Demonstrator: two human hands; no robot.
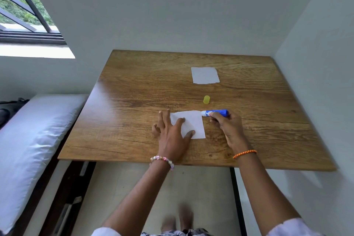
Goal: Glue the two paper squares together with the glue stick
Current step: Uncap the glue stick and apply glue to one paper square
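A white paper square [193, 122] lies on the wooden table [134, 101] near its front edge. My left hand [171, 132] rests flat on the square's left part, fingers spread, holding it down. My right hand [228, 126] grips a blue glue stick [216, 113] lying nearly level, its white tip touching the square's upper right corner. The glue stick's yellow cap [206, 100] stands on the table just behind it. A second white paper square [205, 75] lies farther back on the table, apart from both hands.
White walls close the table in at the back and on the right. A bed with a white pillow [32, 149] stands to the left, below a barred window [23, 9]. My bare feet [178, 220] show on the floor under the table's front edge.
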